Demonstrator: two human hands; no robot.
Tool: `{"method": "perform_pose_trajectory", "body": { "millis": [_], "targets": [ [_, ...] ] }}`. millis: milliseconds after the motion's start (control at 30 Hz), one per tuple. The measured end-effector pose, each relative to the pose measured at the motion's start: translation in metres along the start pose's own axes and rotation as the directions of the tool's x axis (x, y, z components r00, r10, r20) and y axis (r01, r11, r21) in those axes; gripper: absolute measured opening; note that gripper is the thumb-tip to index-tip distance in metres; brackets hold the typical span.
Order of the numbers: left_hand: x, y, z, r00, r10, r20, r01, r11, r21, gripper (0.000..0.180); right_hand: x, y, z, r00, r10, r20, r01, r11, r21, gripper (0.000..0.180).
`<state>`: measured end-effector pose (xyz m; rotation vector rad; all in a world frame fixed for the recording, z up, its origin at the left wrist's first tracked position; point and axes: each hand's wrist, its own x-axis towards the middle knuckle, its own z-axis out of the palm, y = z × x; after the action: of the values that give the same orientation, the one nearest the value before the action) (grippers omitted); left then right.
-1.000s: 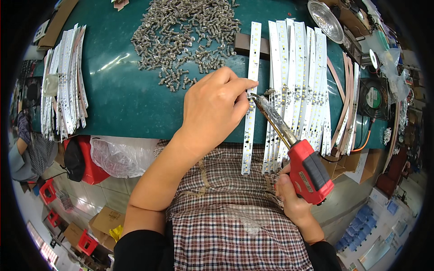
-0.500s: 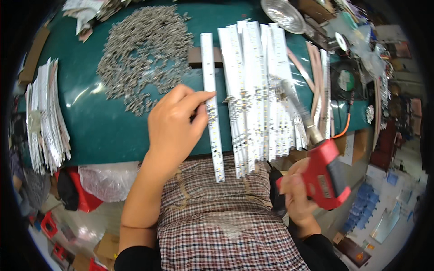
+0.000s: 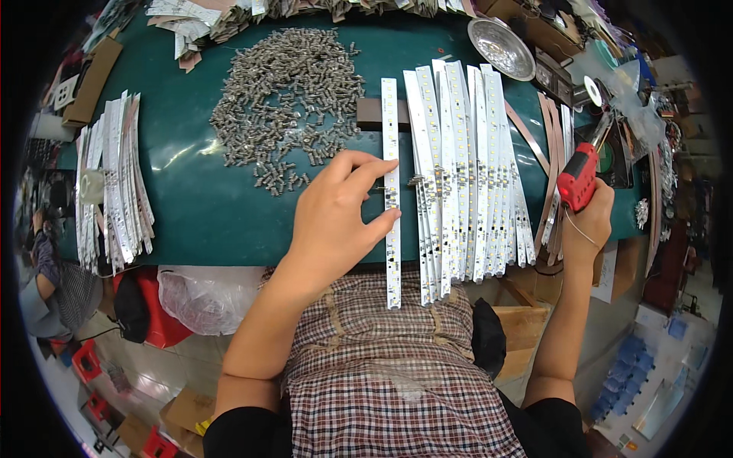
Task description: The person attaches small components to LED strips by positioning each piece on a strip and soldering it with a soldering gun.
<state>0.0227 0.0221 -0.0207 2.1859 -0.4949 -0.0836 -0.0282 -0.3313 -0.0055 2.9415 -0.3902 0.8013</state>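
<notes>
A narrow white LED strip board (image 3: 392, 252) lies lengthwise in front of me, its near end over the table edge. My left hand (image 3: 336, 210) has thumb and fingertips on it, steadying it. A small metal piece (image 3: 379, 188) shows at the board's left edge, between the fingers. At the right, my right hand (image 3: 588, 221) is wrapped round the handle of a red and black soldering gun (image 3: 580, 175), its metal barrel pointing up and away. Thin wire hangs from the gun near my wrist. Several similar LED boards (image 3: 462, 137) lie overlapped right of the single one.
A heap of small metal parts (image 3: 286, 91) covers the far left-middle of the green table (image 3: 198, 221). More strips (image 3: 114, 183) are bundled at the left. Back right stand a metal bowl (image 3: 502, 49) and a white wire spool (image 3: 592, 90). A brown block (image 3: 371, 114) sits by the board.
My right hand has carried the soldering gun right and away, from beside the overlapped boards to the far right. My left hand's thumb and fingers have spread along the single board.
</notes>
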Motion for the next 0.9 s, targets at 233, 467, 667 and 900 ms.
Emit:
{"method": "perform_pose_trajectory", "body": {
  "millis": [233,467,667,900],
  "targets": [
    [-0.004,0.003,0.003,0.997,-0.062,-0.045,0.06,0.997,-0.04,0.055,-0.003,-0.01,0.009,1.0,0.024,-0.019,-0.023,0.998,0.054,0.047],
    [-0.002,0.002,0.007,0.999,-0.021,-0.034,0.022,0.999,0.024,0.058,-0.015,-0.021,0.003,0.996,-0.087,-0.012,0.088,0.983,0.161,0.051],
    [-0.005,0.012,0.005,0.991,-0.126,-0.034,0.118,0.977,-0.176,0.057,-0.012,-0.02,0.006,0.999,-0.042,0.014,0.038,0.98,0.194,0.053],
    [0.009,0.039,0.004,0.993,-0.116,0.001,0.108,0.913,-0.395,0.058,-0.01,-0.023,0.006,0.999,-0.044,0.014,0.04,0.976,0.215,0.052]
  ]
}}
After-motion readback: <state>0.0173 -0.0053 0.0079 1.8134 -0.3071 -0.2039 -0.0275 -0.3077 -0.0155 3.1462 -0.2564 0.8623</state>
